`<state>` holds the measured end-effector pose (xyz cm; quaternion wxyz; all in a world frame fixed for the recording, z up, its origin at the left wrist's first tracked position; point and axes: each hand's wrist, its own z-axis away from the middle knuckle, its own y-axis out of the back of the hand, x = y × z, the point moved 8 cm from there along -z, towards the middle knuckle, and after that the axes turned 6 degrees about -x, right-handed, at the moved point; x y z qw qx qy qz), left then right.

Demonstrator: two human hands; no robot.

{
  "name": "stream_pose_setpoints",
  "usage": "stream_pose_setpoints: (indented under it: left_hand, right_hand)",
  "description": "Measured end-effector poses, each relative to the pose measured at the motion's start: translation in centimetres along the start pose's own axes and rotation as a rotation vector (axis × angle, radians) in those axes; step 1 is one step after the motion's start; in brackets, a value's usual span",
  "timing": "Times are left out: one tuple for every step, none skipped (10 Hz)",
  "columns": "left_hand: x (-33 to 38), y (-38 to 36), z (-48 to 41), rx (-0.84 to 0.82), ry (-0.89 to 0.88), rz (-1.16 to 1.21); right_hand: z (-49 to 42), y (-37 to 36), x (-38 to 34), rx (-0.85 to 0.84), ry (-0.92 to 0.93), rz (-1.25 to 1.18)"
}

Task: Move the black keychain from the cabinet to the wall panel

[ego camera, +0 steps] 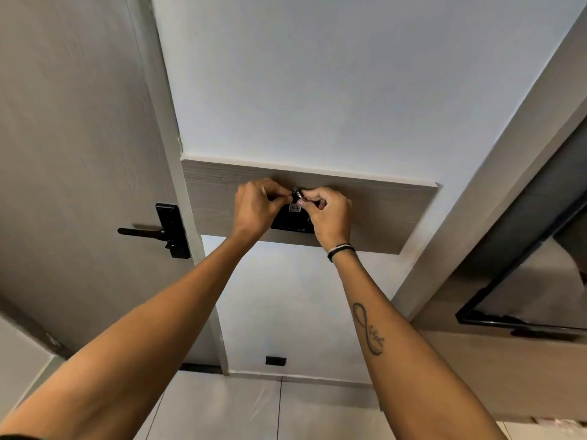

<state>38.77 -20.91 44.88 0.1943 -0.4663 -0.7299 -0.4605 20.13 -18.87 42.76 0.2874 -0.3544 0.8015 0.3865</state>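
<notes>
A grey wood-grain wall panel runs across the white wall at hand height. Against its middle hangs the black keychain, a flat black tag with a small white label and a metal ring at its top. My left hand pinches at the ring from the left. My right hand pinches the ring from the right and covers the tag's right side. Both hands press close to the panel. Whatever the ring hangs on is hidden behind my fingers.
A grey door with a black lever handle stands to the left of the panel. A black-framed screen is mounted on the wall at the right. A black socket sits low on the wall above the tiled floor.
</notes>
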Motion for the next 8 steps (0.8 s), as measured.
stream_pose_setpoints:
  left_hand:
    - [0.5,0.2,0.5,0.046,-0.027,-0.048]
    - [1.2,0.1,0.7,0.049,-0.044,-0.11]
    - [1.3,0.2,0.7,0.034,-0.03,-0.155]
    - [1.9,0.4,0.5,-0.004,-0.022,-0.226]
    - [2.6,0.4,0.1,-0.04,-0.036,-0.322]
    - [3.1,0.4,0.0,-0.074,-0.056,-0.393]
    - [3.2,0.3,0.1,-0.108,-0.073,-0.451]
    - [2.9,0.2,0.4,-0.119,-0.096,-0.493]
  right_hand:
    - [0.1,0.2,-0.3,0.012,0.007,0.038]
    - [0.2,0.6,-0.9,0.016,0.021,0.064]
    - [0.2,0.7,-1.3,0.005,0.029,0.081]
    - [0.1,0.8,-1.8,-0.029,0.027,0.115]
    - [-0.2,0.9,-2.5,-0.096,0.06,0.21]
    - [-0.3,1.7,-3.3,-0.118,0.103,0.326]
    - [-0.4,3.1,-4.0,-0.086,0.154,0.405]
    - [-0.4,4.3,-4.2,-0.085,0.202,0.5]
